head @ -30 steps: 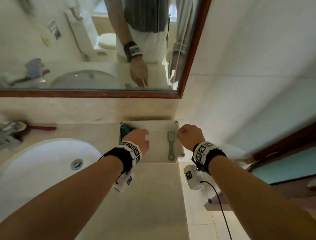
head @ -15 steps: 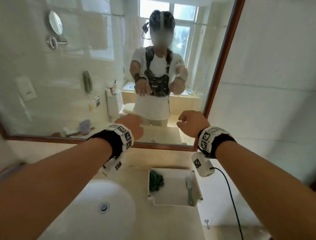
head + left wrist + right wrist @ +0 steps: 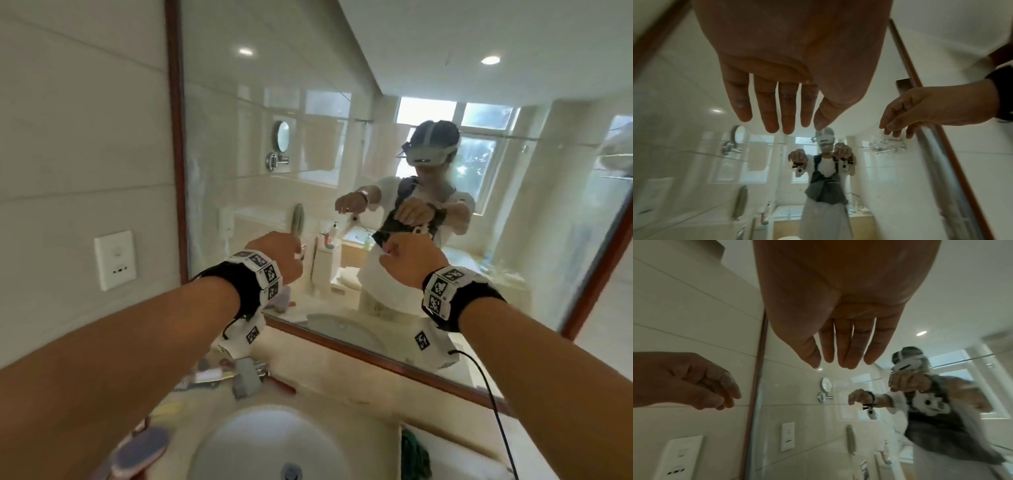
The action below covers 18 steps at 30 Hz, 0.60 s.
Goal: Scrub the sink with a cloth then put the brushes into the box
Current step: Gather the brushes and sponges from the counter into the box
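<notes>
Both my hands are raised in front of the mirror and hold nothing. In the wrist views the fingers (image 3: 774, 113) of my left hand (image 3: 274, 255) and the fingers (image 3: 846, 352) of my right hand (image 3: 407, 262) hang straight and relaxed. The white sink (image 3: 239, 445) lies below my arms. At the bottom right is the white box (image 3: 459, 443), cut off by the frame, with a green cloth (image 3: 414, 457) bunched in its left end. A purple oval brush-like thing (image 3: 144, 452) lies under my left forearm. No brush shows in the box from here.
The grey faucet (image 3: 246, 377) stands behind the sink among small toiletries, with a red-handled item (image 3: 282, 385) beside it. A wood-framed mirror (image 3: 376, 171) fills the wall ahead. A white wall socket (image 3: 114, 260) sits left of it. A black cable (image 3: 493, 407) hangs from my right wrist.
Both hands rose from the box up to mirror height, empty. The head view swung up and left, so the box slid to the bottom right corner.
</notes>
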Each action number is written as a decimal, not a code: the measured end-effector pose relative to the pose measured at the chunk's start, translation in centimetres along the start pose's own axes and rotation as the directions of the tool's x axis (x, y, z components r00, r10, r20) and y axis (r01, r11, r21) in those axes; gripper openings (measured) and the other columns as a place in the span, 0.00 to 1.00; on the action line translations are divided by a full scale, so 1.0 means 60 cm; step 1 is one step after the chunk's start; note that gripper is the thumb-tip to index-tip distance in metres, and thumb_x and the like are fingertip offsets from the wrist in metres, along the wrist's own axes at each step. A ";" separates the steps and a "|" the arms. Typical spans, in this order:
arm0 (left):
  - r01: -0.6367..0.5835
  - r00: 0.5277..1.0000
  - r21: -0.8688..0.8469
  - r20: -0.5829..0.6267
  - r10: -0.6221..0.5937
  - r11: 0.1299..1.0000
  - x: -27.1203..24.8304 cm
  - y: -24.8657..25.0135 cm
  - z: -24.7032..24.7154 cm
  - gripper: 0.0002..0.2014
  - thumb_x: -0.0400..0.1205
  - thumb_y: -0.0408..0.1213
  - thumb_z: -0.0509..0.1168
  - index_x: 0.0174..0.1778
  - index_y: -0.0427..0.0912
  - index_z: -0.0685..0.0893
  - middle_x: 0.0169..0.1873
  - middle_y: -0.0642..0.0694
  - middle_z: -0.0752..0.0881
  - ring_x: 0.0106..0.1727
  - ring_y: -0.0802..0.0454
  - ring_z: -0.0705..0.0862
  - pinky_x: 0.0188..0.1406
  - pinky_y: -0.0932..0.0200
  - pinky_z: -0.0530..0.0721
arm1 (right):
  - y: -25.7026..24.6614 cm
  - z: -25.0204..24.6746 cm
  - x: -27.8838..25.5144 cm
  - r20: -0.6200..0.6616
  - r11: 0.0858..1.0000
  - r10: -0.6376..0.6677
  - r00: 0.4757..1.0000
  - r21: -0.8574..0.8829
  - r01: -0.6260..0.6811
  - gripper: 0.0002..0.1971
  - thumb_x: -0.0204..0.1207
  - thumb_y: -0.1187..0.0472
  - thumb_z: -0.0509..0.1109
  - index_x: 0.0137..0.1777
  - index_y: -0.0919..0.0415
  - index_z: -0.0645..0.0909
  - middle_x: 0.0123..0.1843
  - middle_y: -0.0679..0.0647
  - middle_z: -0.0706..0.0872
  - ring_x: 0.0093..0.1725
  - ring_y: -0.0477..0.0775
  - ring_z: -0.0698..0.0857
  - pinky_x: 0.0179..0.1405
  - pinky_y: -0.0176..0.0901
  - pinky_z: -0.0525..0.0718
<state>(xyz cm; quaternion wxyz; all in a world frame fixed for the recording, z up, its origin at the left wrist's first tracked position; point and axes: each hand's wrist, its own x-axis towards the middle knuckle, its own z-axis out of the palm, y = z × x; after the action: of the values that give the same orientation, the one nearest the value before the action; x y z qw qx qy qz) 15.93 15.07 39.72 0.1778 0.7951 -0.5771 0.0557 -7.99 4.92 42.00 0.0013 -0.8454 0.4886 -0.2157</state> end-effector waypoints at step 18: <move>0.553 0.831 0.123 -0.018 -0.556 0.824 -0.152 -0.549 -0.057 0.18 0.76 0.48 0.63 0.63 0.55 0.81 0.58 0.53 0.85 0.55 0.48 0.85 0.51 0.56 0.83 | -0.587 0.295 0.125 0.178 0.843 -0.520 0.835 0.262 0.469 0.08 0.75 0.53 0.69 0.51 0.51 0.85 0.53 0.49 0.87 0.50 0.55 0.86 0.51 0.48 0.86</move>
<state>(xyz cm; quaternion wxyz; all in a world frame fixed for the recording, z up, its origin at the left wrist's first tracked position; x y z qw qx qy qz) 44.21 33.33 33.04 0.1317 0.9383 -0.3184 0.0297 30.78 13.45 36.16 0.0932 -0.9581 0.2231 -0.1536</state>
